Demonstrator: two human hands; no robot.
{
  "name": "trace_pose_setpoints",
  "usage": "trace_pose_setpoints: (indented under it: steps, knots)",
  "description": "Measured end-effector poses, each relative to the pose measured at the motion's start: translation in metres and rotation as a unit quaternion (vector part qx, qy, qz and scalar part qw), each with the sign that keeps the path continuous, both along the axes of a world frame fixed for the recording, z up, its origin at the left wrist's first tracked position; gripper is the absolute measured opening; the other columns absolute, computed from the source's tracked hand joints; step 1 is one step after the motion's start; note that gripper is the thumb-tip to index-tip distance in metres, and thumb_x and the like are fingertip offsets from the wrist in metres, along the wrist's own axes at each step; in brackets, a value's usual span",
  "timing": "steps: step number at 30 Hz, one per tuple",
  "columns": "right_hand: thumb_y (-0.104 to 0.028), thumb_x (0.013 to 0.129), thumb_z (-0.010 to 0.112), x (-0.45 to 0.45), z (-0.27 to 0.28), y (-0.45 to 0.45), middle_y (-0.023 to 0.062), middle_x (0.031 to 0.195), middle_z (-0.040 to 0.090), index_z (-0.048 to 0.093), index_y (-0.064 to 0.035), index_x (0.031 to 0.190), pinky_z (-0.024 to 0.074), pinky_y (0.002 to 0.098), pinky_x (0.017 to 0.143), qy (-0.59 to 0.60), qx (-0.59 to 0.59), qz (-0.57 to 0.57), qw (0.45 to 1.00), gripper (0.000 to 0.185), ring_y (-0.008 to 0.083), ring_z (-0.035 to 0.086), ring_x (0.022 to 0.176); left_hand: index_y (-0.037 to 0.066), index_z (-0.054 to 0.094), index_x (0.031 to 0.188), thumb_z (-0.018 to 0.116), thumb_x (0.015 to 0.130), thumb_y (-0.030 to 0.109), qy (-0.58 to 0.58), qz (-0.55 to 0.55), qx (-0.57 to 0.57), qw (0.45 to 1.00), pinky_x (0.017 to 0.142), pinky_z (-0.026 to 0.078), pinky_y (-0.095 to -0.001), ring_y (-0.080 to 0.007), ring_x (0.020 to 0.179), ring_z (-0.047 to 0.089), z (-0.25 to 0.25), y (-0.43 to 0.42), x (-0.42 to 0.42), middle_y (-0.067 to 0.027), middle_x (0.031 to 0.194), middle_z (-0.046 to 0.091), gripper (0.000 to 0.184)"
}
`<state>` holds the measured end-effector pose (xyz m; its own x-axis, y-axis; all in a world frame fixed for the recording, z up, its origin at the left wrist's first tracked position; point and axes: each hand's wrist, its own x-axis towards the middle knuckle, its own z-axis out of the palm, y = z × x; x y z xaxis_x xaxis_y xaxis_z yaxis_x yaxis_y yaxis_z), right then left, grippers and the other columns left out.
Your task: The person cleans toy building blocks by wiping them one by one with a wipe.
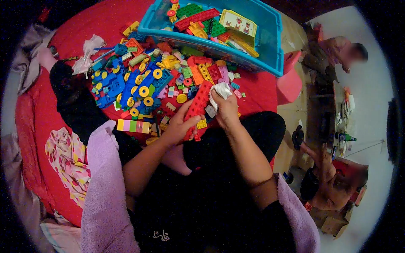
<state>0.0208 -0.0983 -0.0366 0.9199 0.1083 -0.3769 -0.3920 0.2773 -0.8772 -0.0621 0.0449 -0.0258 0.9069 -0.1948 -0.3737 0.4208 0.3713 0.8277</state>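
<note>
A long red toy building block (201,102) with studs slants up and away in front of my lap. My left hand (179,126) is closed round its lower part. In my right hand (227,110) a crumpled white wipe (220,91) is bunched between the fingers, close beside the block's upper end; I cannot tell whether it touches. Just beyond both hands spreads a heap of mixed toy bricks (139,84), with blue pieces and yellow wheels at its left. A stack of striped bricks (133,126) lies left of my left hand.
A blue plastic bin (147,31) with more bricks stands at the back on the red sheet (71,31). A pink stool (289,86) is beside it. Patterned cloth (65,154) lies at left. Two other people (337,48) sit at the right, by a cluttered table (338,109).
</note>
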Motion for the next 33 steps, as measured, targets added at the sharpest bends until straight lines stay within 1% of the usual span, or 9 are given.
trace_pose_setpoints:
  steps: [5,9,12,14,15,21,27,31,33]
  knots:
    - [-0.008,0.081,0.058,0.001,0.014,0.001,0.0070,0.089,0.059,0.052,-0.0030,0.100,0.0485,0.0277,0.063,0.059,0.042,-0.041,0.997,0.020,0.0156,0.058,0.076,0.011,0.026,0.134,0.048,0.087,0.015,0.043,-0.024,-0.165,0.985,0.046,0.045,-0.0243,-0.0121,0.055,0.053,0.010,0.005,0.005,-0.0123,0.098,0.056,0.053]
    - [-0.012,0.082,0.057,0.004,0.009,-0.001,0.0075,0.088,0.058,0.052,-0.0018,0.100,0.0477,0.0269,0.066,-0.014,0.000,-0.076,0.997,0.021,0.0158,0.058,0.076,0.010,0.026,0.134,0.047,0.087,0.015,0.044,-0.013,-0.172,0.984,0.049,0.046,-0.0249,-0.0119,0.056,0.053,0.011,0.002,0.004,-0.0117,0.099,0.056,0.051]
    - [-0.009,0.082,0.058,-0.002,0.009,0.002,0.0058,0.089,0.060,0.050,-0.0036,0.106,0.0475,0.0259,0.066,-0.057,0.006,0.011,0.998,0.026,0.0142,0.058,0.077,0.010,0.027,0.134,0.048,0.087,0.014,0.026,0.014,-0.104,0.994,0.052,0.047,-0.0255,-0.0116,0.058,0.054,0.009,-0.001,0.003,-0.0108,0.099,0.057,0.051]
    - [-0.005,0.078,0.062,-0.007,-0.007,0.005,0.0050,0.090,0.060,0.050,-0.0039,0.107,0.0466,0.0245,0.068,-0.183,-0.195,0.048,0.962,0.031,0.0125,0.058,0.079,0.010,0.028,0.133,0.050,0.086,0.013,0.020,0.021,0.029,0.999,0.053,0.047,-0.0253,-0.0113,0.059,0.054,0.004,-0.005,0.001,-0.0101,0.098,0.058,0.052]
    - [-0.002,0.076,0.064,-0.006,-0.006,0.005,0.0047,0.091,0.060,0.049,-0.0043,0.107,0.0464,0.0240,0.070,-0.187,-0.251,0.051,0.948,0.035,0.0123,0.058,0.082,0.010,0.028,0.133,0.050,0.086,0.013,0.020,0.021,0.030,0.999,0.053,0.047,-0.0253,-0.0113,0.059,0.054,0.002,-0.005,0.000,-0.0101,0.098,0.058,0.052]
    - [0.003,0.075,0.062,-0.007,0.004,0.007,0.0063,0.096,0.059,0.050,-0.0034,0.103,0.0465,0.0250,0.074,-0.193,-0.180,0.042,0.964,0.031,0.0130,0.057,0.086,0.009,0.028,0.132,0.050,0.086,0.013,0.025,0.007,-0.071,0.997,0.054,0.048,-0.0257,-0.0119,0.058,0.054,0.002,0.000,0.001,-0.0105,0.098,0.058,0.052]
    - [0.005,0.074,0.062,-0.005,0.007,0.008,0.0071,0.101,0.058,0.050,-0.0030,0.095,0.0458,0.0249,0.077,-0.252,-0.213,0.045,0.943,0.026,0.0140,0.055,0.091,0.010,0.026,0.133,0.048,0.087,0.016,0.045,-0.002,-0.105,0.994,0.054,0.049,-0.0275,-0.0126,0.058,0.054,0.009,0.004,0.002,-0.0123,0.099,0.057,0.052]
    - [0.004,0.075,0.061,-0.002,0.003,0.002,0.0070,0.101,0.058,0.050,-0.0041,0.092,0.0456,0.0251,0.076,-0.203,-0.237,0.051,0.949,0.021,0.0140,0.055,0.088,0.010,0.024,0.134,0.045,0.088,0.018,0.078,-0.001,-0.271,0.959,0.051,0.049,-0.0276,-0.0132,0.059,0.054,-0.001,0.009,0.003,-0.0133,0.101,0.056,0.051]
    - [0.000,0.073,0.065,0.004,-0.007,0.001,0.0110,0.093,0.060,0.050,-0.0036,0.100,0.0477,0.0283,0.074,-0.191,-0.116,0.000,0.975,0.031,0.0192,0.059,0.086,0.011,0.024,0.134,0.044,0.089,0.018,0.064,-0.010,-0.329,0.942,0.051,0.050,-0.0276,-0.0133,0.059,0.055,-0.002,0.010,0.003,-0.0135,0.101,0.056,0.050]
